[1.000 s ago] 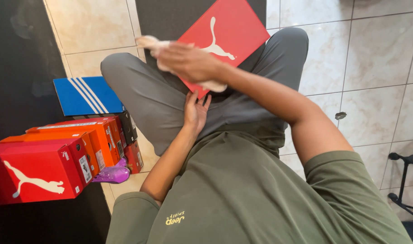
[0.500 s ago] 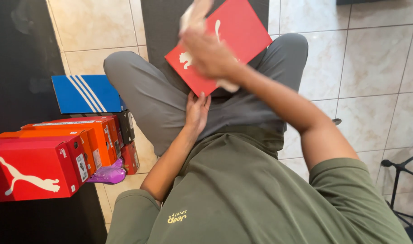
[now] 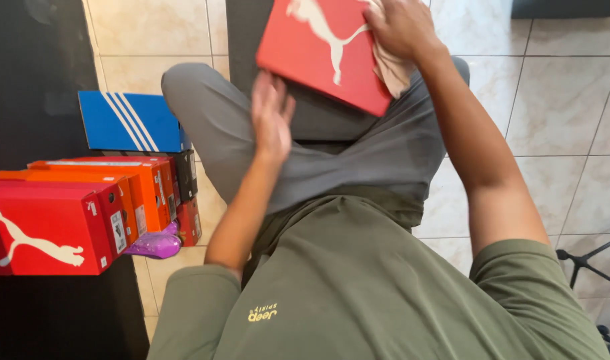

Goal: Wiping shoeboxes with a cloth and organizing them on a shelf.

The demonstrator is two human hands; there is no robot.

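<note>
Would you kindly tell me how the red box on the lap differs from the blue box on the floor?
The red box is tilted on the lap, with the right hand pressing a cloth on it; the blue box lies flat on the tiled floor, untouched. The red box bears a white animal figure, the blue box white stripes. Both are rectangular cardboard boxes.

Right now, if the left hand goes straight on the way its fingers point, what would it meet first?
Most likely the flat red cardboard shoebox lid on the lap. The left hand points up the picture, fingertips just below the lid's lower edge. Depth is unclear from one view, so it might pass beneath.
</note>
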